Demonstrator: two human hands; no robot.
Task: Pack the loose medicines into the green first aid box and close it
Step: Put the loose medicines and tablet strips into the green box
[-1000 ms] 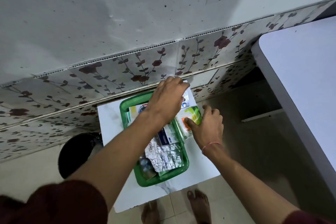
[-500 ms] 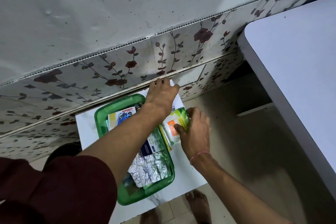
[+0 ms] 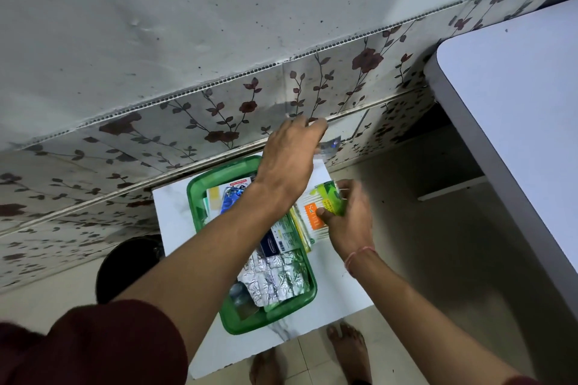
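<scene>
Two hands busy | left hand pinches foil strip | right hand grips packet

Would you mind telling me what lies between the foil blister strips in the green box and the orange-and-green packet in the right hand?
In the head view, boxed medicine cartons lie between the foil strips and the packet.

Small white marble-patterned table under an open green first aid box of medicines

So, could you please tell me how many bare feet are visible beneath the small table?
2: one foot below the table's near edge, the other foot to its right on the floor.
</scene>
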